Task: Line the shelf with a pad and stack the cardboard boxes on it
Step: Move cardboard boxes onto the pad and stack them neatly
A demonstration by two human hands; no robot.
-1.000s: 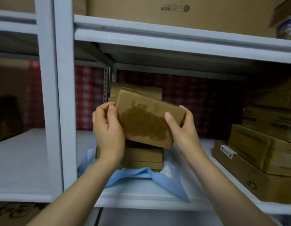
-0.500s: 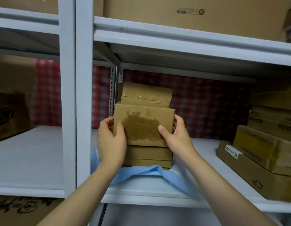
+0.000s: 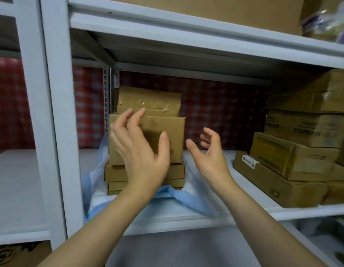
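Observation:
A brown cardboard box with a dark stain [image 3: 173, 139] rests on a front stack of flat boxes [image 3: 117, 173] on the white shelf [image 3: 186, 212]. Behind it stands a taller stack topped by a taped box [image 3: 150, 100]. A blue and white pad [image 3: 188, 197] lies crumpled under the stacks. My left hand [image 3: 142, 153] hovers open in front of the stained box, fingers spread. My right hand [image 3: 209, 157] is open just right of the box, not touching it.
Larger cardboard boxes [image 3: 294, 157] are piled at the shelf's right end. A white upright post [image 3: 57, 116] stands to the left of the stacks. A big carton [image 3: 215, 8] sits on the shelf above. Red checked cloth [image 3: 221, 114] covers the back.
Both hands set the stained box flat on the front stack, then let go and drew back from it with fingers spread.

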